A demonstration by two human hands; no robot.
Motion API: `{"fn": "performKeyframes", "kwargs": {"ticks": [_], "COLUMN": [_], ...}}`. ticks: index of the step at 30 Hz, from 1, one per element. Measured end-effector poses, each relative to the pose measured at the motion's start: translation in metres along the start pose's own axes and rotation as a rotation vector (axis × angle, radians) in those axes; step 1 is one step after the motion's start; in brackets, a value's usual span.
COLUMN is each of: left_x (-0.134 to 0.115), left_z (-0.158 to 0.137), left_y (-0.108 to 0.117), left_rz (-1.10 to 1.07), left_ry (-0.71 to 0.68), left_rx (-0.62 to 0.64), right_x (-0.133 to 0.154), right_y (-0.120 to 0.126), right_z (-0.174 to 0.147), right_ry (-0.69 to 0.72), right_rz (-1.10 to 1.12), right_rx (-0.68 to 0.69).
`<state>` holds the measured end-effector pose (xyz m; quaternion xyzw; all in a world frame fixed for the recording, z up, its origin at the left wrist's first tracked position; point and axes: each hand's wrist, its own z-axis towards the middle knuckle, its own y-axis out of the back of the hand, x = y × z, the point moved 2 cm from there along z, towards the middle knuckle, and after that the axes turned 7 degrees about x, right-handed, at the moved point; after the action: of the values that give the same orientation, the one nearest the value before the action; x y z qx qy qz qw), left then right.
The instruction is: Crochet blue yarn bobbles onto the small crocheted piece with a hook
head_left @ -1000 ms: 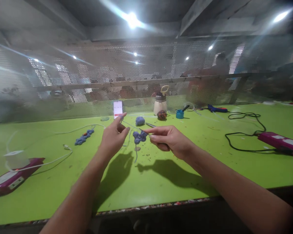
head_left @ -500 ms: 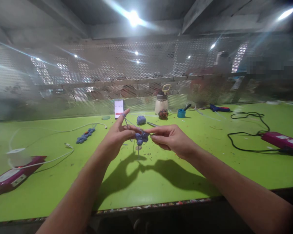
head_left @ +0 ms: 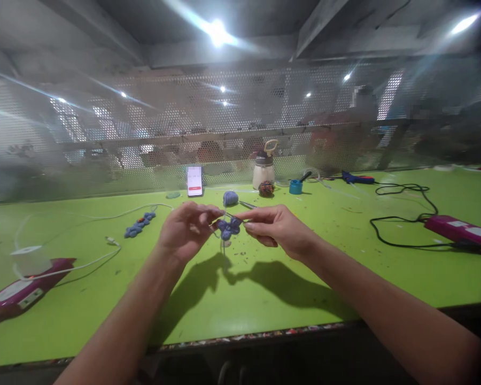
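Note:
A small blue-purple crochet piece [head_left: 229, 229] with rounded petals hangs between my two hands above the table, a loose yarn end dangling below it. My right hand [head_left: 279, 225] pinches a thin crochet hook [head_left: 229, 215], which runs left along the top of the piece; most of its handle is hidden in the fingers. My left hand [head_left: 189, 230] has curled fingers closed at the piece's left side, on the blue yarn; the exact fingertip contact is hard to make out. Behind the hands lies a blue yarn ball [head_left: 230, 198].
On the green table [head_left: 264, 315] stand a phone [head_left: 194, 181], a bottle [head_left: 263, 172], a dark multicoloured ball [head_left: 266, 188] and a blue pot [head_left: 295, 186]. A crocheted strip [head_left: 140, 224] lies left. Magenta power strips [head_left: 460, 232] with cables flank both sides.
My left index finger, raised with yarn looped over it before, has folded down toward the piece. The left fingers are now bunched near the hook. My right hand has hardly moved.

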<state>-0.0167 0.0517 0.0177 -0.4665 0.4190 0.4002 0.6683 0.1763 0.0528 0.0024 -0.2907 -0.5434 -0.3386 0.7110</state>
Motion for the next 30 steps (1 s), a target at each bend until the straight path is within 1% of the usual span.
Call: {"fn": "performKeyframes", "kwargs": {"ticks": [2, 4, 6, 9, 12, 15, 19, 24, 27, 30], "left_x": [0.0, 0.002, 0.006, 0.013, 0.016, 0.017, 0.016, 0.012, 0.01, 0.013], "left_z": [-0.002, -0.004, -0.004, -0.003, -0.003, -0.002, -0.003, -0.005, -0.006, -0.006], "left_y": [-0.006, -0.011, -0.014, -0.015, -0.014, -0.013, -0.013, -0.014, -0.017, -0.021], "left_rz": [-0.178, -0.252, -0.189, -0.014, 0.129, 0.184, 0.194, 0.221, 0.291, 0.409], "left_ry": [0.006, 0.005, 0.016, 0.044, 0.005, -0.026, -0.002, 0.0, 0.008, -0.009], "left_rx": [0.002, 0.044, 0.107, 0.171, 0.18, 0.18, 0.219, 0.211, 0.198, 0.175], "right_x": [-0.002, -0.003, -0.005, -0.007, -0.008, -0.008, -0.007, -0.005, -0.006, -0.009], "right_y": [-0.002, -0.003, -0.003, -0.003, -0.003, -0.002, -0.001, 0.001, 0.004, 0.005], "right_z": [0.0, 0.0, 0.0, 0.002, 0.003, 0.003, 0.002, 0.001, 0.001, 0.002], "right_ry": [0.01, 0.026, 0.054, 0.089, 0.095, 0.091, 0.05, 0.003, -0.061, -0.122], "right_rz": [-0.018, -0.047, -0.08, -0.133, -0.158, -0.153, -0.115, -0.047, -0.026, -0.006], "right_rx": [0.004, -0.006, -0.028, -0.059, -0.069, -0.081, -0.056, -0.004, 0.006, -0.033]}}
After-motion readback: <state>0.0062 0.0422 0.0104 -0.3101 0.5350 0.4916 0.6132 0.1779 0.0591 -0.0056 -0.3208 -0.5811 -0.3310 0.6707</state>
